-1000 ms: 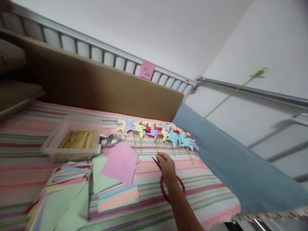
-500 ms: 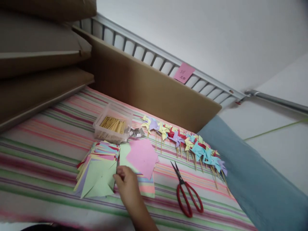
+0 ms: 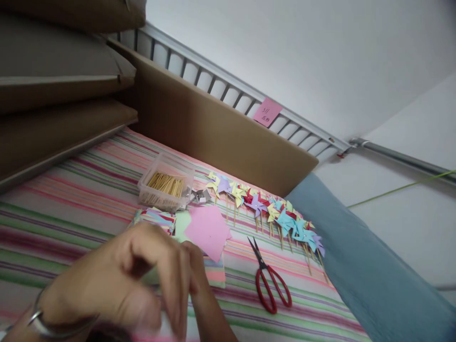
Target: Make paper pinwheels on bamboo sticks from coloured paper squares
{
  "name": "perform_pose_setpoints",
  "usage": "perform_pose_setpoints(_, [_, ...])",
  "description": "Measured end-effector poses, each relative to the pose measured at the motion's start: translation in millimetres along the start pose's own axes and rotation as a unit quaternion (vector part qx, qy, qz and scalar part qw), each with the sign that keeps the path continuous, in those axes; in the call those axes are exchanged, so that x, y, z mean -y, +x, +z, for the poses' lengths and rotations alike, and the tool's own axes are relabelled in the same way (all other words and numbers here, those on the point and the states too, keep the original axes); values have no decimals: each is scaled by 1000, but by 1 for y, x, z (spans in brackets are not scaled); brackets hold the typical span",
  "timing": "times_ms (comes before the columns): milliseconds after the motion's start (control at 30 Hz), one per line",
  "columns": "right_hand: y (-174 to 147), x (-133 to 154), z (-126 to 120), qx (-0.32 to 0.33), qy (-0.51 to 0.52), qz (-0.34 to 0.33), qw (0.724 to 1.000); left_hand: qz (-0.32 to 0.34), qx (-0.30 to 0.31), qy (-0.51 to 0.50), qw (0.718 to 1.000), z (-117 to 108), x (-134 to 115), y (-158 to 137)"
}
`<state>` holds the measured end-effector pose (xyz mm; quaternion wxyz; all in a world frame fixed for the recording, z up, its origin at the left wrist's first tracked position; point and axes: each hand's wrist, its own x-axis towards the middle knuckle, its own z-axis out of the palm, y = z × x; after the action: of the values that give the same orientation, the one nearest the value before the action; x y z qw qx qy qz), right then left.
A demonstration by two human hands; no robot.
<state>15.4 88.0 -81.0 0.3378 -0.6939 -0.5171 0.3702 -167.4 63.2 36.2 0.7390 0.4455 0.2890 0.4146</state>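
Two hands now share my head view, and that is the change I care about. My left hand (image 3: 117, 280), with a silver bracelet (image 3: 37, 319) at its wrist, has come in across the foreground, where half a second ago only the right showed. My right hand (image 3: 194, 262) was beside the fanned paper pile (image 3: 157, 217); it now sits just behind the left, partly covered by it.

The left fingers (image 3: 174, 278) are bent and point downward. I cannot tell whether they are grasping anything, since the hand is blurred and its palm side is turned out of my sight. The right fingers are mostly masked by the left hand, so I cannot tell their state either.

The paper pile lies on the striped cloth (image 3: 89, 202), its far edge showing beyond my left hand and most of the rest blocked. Just right of it are the pink sheets (image 3: 209, 231), overlapping a green sheet (image 3: 182, 224). The red-handled scissors (image 3: 262, 265) lie on the cloth, untouched, as they did half a second ago. Beyond are the clear tub (image 3: 151, 198) of thin sticks (image 3: 166, 184) and the row of paper pinwheels (image 3: 255, 205).

For the work, I read this as both hands being engaged near the paper, while the scissors stand idle.
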Motion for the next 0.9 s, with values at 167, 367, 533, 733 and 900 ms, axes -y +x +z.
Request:
perform_pose_setpoints(167, [10, -7, -36, 2, 128, -12, 992, 120, -151, 59, 980, -6, 6, 71])
perform_pose_setpoints(367, [20, -9, -68, -2, 293, -7, 956, 22, -244, 62, 967, -14, 67, 107])
perform_pose_setpoints(533, [18, -4, -84, 33, 471, 3, 881, -56, -194, -16, 979, 9, 75, 116])
perform_pose_setpoints(733, [15, -18, -90, -11, 508, 17, 861, -184, -99, -88, 974, 35, 83, 125])
perform_pose_setpoints(900, [17, -22, -86, -54, 404, 10, 913, -160, -125, -3, 979, 42, 93, 127])
